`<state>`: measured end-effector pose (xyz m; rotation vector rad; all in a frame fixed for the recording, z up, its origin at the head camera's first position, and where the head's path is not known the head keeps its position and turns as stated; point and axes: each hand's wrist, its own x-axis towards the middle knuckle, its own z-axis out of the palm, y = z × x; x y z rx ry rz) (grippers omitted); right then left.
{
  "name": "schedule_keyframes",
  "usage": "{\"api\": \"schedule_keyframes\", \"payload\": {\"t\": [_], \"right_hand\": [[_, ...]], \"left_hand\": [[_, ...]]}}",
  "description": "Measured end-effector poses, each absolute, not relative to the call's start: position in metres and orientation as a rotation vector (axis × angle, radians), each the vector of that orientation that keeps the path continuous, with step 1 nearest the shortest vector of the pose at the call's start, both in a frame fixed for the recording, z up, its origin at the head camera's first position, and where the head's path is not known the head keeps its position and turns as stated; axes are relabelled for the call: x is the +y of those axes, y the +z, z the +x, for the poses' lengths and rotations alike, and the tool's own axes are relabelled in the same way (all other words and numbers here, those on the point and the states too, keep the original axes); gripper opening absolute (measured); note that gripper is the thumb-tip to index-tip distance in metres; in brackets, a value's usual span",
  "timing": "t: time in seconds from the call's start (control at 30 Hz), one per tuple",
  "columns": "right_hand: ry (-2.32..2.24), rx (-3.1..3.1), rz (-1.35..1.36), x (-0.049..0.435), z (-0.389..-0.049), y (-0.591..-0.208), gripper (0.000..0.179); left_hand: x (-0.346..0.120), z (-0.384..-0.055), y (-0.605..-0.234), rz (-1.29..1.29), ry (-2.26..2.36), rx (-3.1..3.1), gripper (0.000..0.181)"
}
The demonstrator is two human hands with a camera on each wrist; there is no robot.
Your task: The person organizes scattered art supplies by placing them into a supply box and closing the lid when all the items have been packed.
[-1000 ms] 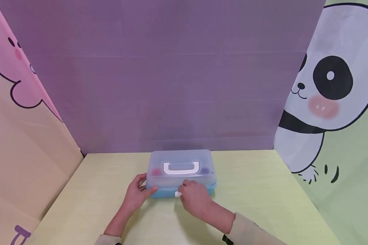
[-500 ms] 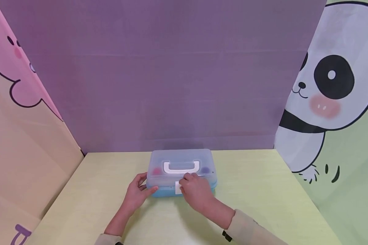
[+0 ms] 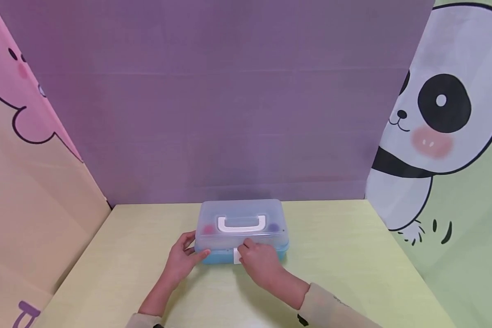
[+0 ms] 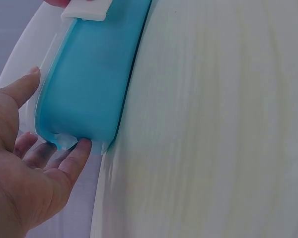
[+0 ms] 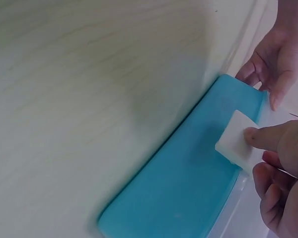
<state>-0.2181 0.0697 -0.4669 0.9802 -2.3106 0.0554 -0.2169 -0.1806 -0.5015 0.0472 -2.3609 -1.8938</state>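
A plastic storage box with a blue base (image 3: 218, 258) and a clear lid (image 3: 246, 209) sits on the table, lid down, its white carry handle (image 3: 241, 228) lying flat. Round the box's left end my left hand (image 3: 181, 259) holds on, thumb at the front corner by the lid's edge and fingertips against the end wall. My right hand (image 3: 260, 264) is at the front middle, where the thumb presses on the white latch (image 5: 236, 136) and the other fingers curl by the lid. Part of the latch hides behind that hand in the head view. Reddish and bluish spots show through the lid.
The pale wooden table (image 3: 332, 255) carries the box near its back edge. Behind it stands a purple wall panel (image 3: 229, 100). A panda picture (image 3: 443, 105) covers the right-hand panel, and a pink cartoon (image 3: 28, 105) the left one.
The right hand rose slightly on the latch half a second ago and has come back down; the latch now lies flat across the front. The left hand and the box stay put.
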Motion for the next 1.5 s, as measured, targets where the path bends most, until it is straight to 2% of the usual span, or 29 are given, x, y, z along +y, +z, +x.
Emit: {"api": "schedule_keyframes", "payload": {"t": [1.27,1.5], "right_hand": [[0.029,-2.15,1.034,0.065,-0.228,-0.483,0.01],[0.016,-2.1,1.048,0.068,-0.232,-0.485,0.017]], "left_hand": [[-0.186,-0.225,-0.489,0.053,-1.87,-2.43,0.063],[-0.184,-0.227,-0.493,0.041,-1.878,-2.424,0.062]]}}
